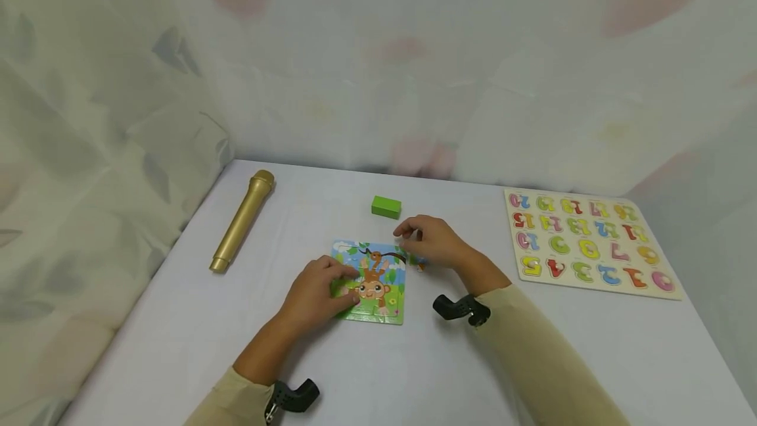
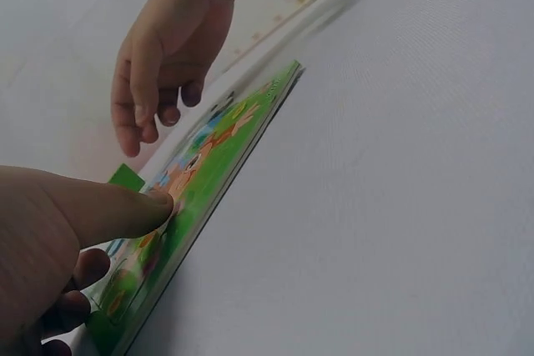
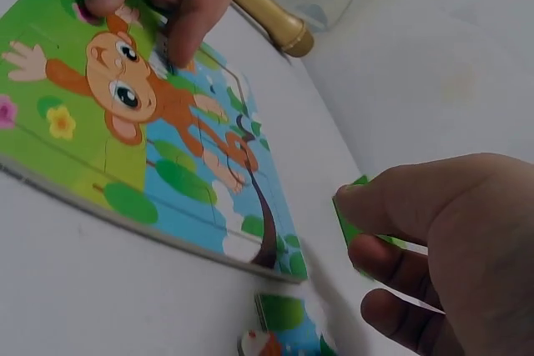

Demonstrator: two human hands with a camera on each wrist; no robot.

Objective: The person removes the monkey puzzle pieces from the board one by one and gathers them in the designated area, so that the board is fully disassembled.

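A square jigsaw puzzle (image 1: 393, 294) with a cartoon monkey lies flat in the middle of the table. My left hand (image 1: 316, 291) rests over its left part, with thumb and fingertips on the picture, as the left wrist view (image 2: 58, 248) also shows. Just beyond the puzzle's far right corner hovers my right hand (image 1: 434, 240), fingers bent loosely and nothing seen between them. Below it lies a loose puzzle piece (image 3: 288, 318) beside a small orange-and-white piece (image 3: 257, 343). A green block (image 1: 386, 207) stands behind the puzzle; the right fingers partly cover it in the right wrist view.
A gold toy microphone (image 1: 242, 222) lies at the far left of the table. On the right is a wooden number board (image 1: 591, 242) with coloured numerals. Patterned cloth (image 1: 355, 84) hangs along the back and the sides of the white table (image 1: 473, 360).
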